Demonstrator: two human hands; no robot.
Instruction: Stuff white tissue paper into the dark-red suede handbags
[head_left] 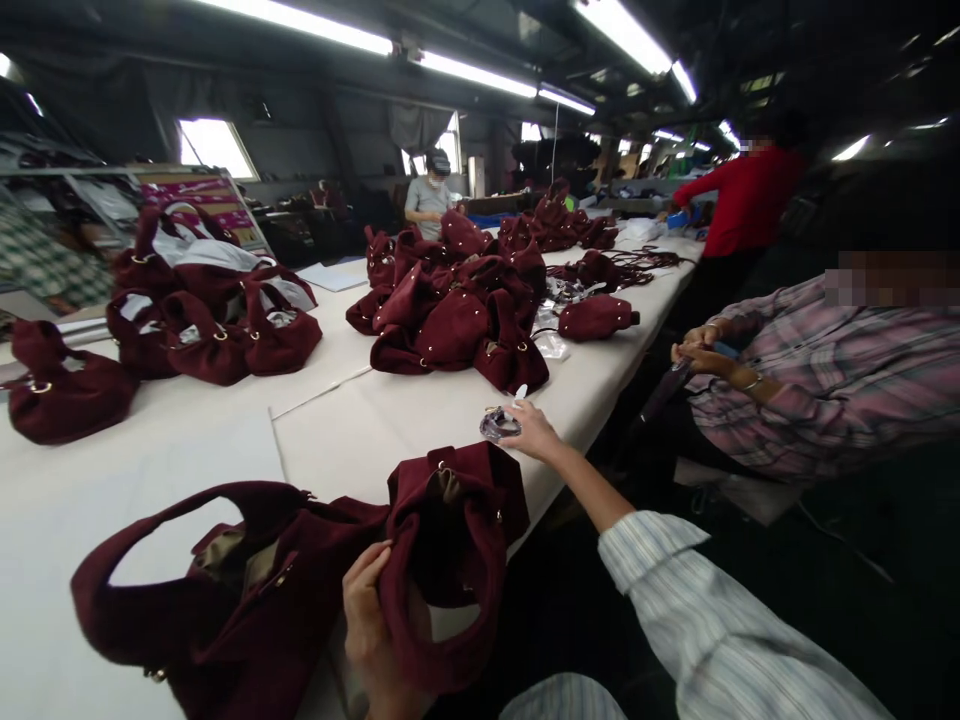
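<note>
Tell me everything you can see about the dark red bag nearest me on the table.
The dark red bag looks like suede, with a wide looped handle, metal rings and a tan lining showing at its open top. It lies slumped on the white table at the near edge. The left hand grips its folded right end; the right hand is off it.
</note>
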